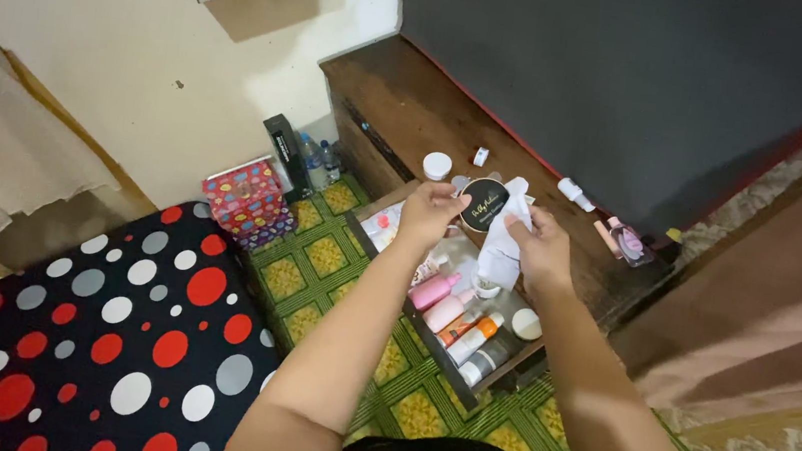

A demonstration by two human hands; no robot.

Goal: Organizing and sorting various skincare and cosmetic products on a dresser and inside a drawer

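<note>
Black round compact (484, 206) pinched by left hand (429, 214); right hand (541, 247) grips white cloth (505, 242).

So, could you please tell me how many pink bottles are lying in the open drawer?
2 pink bottles show in the drawer: one near its left edge, below the left hand, and a paler one right beside it. Others may be hidden under the hands and white cloth.

Open drawer (506, 366) holds bottles (456, 317) in a row — round compact (484, 206) above it, wooden surface (405, 105) behind, gift box (245, 204) left.
</note>
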